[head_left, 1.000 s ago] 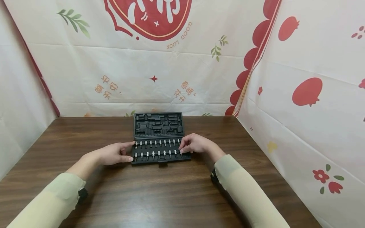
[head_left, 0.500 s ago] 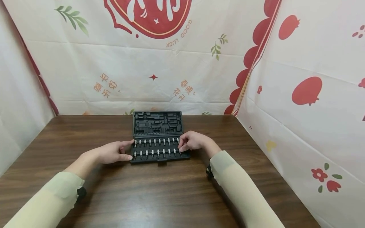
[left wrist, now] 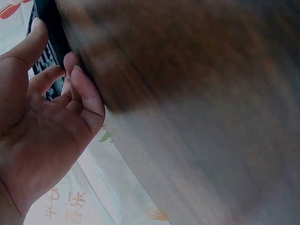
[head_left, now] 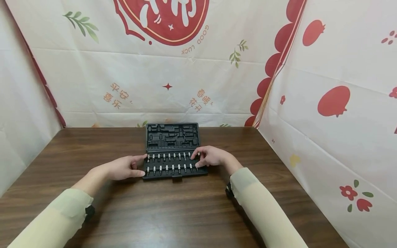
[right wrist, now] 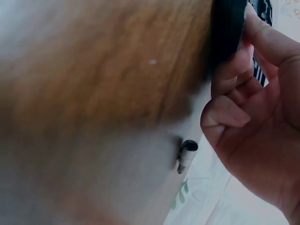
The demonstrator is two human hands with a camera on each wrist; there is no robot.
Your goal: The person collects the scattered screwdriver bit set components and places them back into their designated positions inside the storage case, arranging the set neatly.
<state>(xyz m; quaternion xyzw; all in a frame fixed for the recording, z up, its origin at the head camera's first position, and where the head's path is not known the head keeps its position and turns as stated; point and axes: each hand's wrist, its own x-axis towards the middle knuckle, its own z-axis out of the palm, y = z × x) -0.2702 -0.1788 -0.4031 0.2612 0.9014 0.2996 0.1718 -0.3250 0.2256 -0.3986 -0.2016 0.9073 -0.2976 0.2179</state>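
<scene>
A black plastic case lies unfolded at the table's far side, its moulded lid leaning up behind. Two rows of silver bit sockets fill its base. At the case's left edge rests my left hand, thumb at the front corner and index finger farther back. Over the right end is my right hand, thumb near the last front-row bit socket and index finger apart from it, by the back row. A loose bit socket stands on the table beyond this hand in the right wrist view.
The brown wooden table stretches in front of the case. A patterned white cloth hangs behind it, and another printed cloth borders the right side.
My right index finger has drawn back from the thumb, away from the front-row bit socket, parting the earlier pinch. The left hand stays at the case edge. The head view shifts slightly.
</scene>
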